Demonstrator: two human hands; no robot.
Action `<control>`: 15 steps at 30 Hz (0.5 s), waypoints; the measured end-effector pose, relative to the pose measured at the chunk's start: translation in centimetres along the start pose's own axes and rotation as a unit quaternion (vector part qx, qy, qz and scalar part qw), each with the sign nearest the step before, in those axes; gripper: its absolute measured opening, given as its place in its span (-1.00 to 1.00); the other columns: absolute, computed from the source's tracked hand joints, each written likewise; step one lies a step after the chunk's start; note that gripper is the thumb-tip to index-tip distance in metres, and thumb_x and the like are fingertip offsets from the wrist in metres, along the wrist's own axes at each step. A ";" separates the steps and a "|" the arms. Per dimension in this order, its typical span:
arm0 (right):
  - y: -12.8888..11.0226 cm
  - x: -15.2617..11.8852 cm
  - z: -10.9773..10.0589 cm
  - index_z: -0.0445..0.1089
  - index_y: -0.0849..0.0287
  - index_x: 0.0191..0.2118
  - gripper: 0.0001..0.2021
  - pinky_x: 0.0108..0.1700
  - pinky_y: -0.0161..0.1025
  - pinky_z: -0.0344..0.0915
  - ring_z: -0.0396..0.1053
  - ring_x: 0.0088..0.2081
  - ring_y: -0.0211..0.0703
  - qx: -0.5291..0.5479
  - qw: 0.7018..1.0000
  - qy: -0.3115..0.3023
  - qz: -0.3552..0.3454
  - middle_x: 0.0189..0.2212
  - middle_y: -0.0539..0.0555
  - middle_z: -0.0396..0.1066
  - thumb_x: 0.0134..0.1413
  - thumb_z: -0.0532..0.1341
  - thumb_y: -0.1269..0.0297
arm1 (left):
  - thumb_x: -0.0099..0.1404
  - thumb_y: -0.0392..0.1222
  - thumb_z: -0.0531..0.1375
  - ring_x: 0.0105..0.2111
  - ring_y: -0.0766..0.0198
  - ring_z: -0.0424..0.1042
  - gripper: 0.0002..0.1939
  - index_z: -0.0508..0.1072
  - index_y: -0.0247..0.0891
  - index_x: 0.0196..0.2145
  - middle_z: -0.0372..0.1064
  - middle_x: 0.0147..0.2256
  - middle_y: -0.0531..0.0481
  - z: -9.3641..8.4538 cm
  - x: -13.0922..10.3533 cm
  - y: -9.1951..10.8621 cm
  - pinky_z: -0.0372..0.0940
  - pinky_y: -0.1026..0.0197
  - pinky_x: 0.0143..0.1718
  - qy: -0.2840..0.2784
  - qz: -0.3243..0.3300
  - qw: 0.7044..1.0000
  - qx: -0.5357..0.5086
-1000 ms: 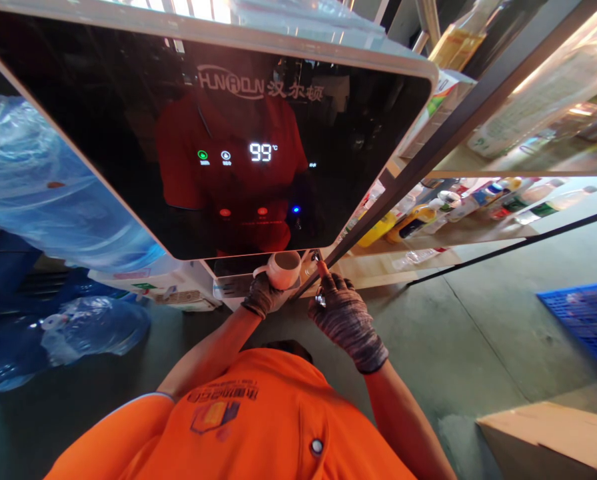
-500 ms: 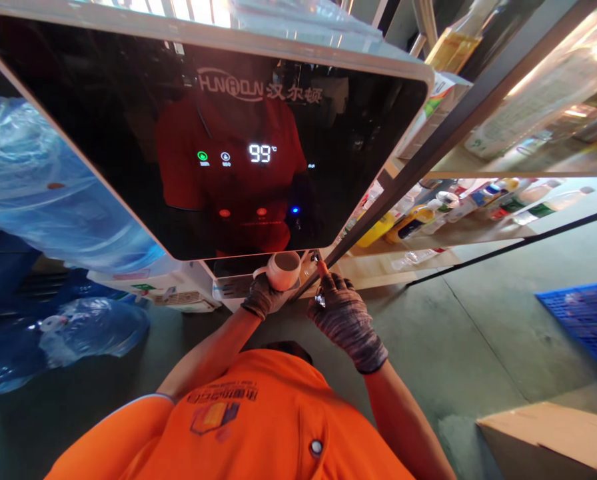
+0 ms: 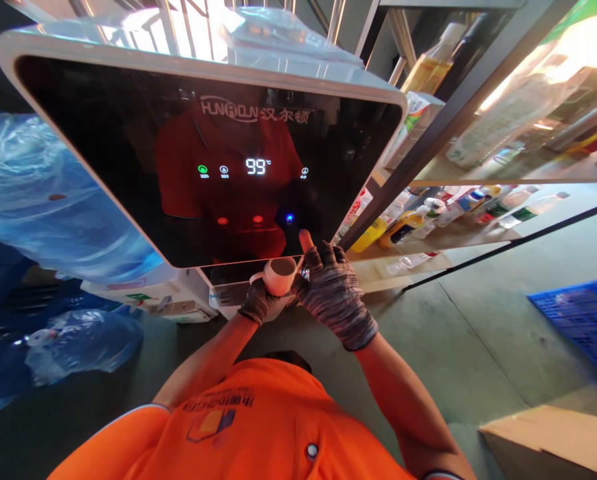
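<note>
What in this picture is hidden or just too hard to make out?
Head view, the only one:
- Spout above the cup: hidden under the dispenser panel.
- Cup contents: dim inside, cannot tell if filled.
- Left hand fingers: mostly behind the cup.
- Whether the right hand fingertip touches the blue button: too small to tell.
- Icon labels beside the 99 readout: too small.
- Shelf bottles: blurred labels.
- Cardboard box: cut off by the edge.

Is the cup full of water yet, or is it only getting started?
Done: the left hand holds the cup in the bay under the water dispenser, and the display reads 99. In hand: the right hand points a fingertip up beside the blue-lit button. Left: filling. The cup looks dark inside, no stream shows, so I can't tell any water is in.
</note>
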State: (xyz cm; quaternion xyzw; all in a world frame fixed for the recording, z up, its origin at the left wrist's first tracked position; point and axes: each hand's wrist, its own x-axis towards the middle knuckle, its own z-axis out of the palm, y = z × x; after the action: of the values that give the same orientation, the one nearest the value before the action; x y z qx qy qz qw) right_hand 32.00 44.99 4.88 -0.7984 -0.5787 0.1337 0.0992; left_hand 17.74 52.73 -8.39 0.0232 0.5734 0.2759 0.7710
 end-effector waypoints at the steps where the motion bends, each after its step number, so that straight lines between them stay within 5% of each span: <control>1: -0.2 0.3 -0.3 0.35 0.32 0.63 -0.28 0.33 0.23 0.53 0.50 0.30 0.40 -0.001 1.000 0.005 -0.003 0.43 0.51 0.45 0.47 0.29 0.19 | 0.59 -0.31 0.10 -0.02 0.06 0.68 -0.67 0.67 -0.21 -0.19 0.72 -0.25 -0.09 -0.1 0.0 0.0 0.35 0.01 0.53 -0.002 0.002 1.000 0.002; 10: -1.2 1.7 -2.7 0.42 0.25 0.59 -0.35 0.11 0.25 0.62 0.58 0.15 0.43 -0.045 0.999 0.010 -0.018 0.26 0.51 0.55 0.54 0.28 0.11 | 0.58 -0.22 0.13 0.41 -0.16 0.54 -0.71 0.67 -0.26 0.01 0.76 -0.14 -0.20 -0.8 0.2 -0.4 0.21 -0.28 0.65 -0.017 0.012 1.000 0.012; 15: -1.6 2.2 -2.5 0.45 0.23 0.57 -0.32 0.01 0.27 0.66 0.59 0.12 0.46 -0.067 0.997 0.018 -0.017 0.21 0.50 0.58 0.42 0.34 0.21 | 0.54 -0.19 0.15 0.36 -0.17 0.60 -0.63 0.66 -0.33 0.13 0.79 -0.06 -0.26 0.0 -0.5 -0.3 0.35 -0.23 0.58 -0.049 0.004 0.999 0.017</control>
State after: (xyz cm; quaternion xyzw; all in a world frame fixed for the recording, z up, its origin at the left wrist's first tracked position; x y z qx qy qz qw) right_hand 32.06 47.54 7.50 -0.7957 -0.5976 0.0787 0.0586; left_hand 17.74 52.24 -8.05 0.0521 0.5393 0.2674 0.7968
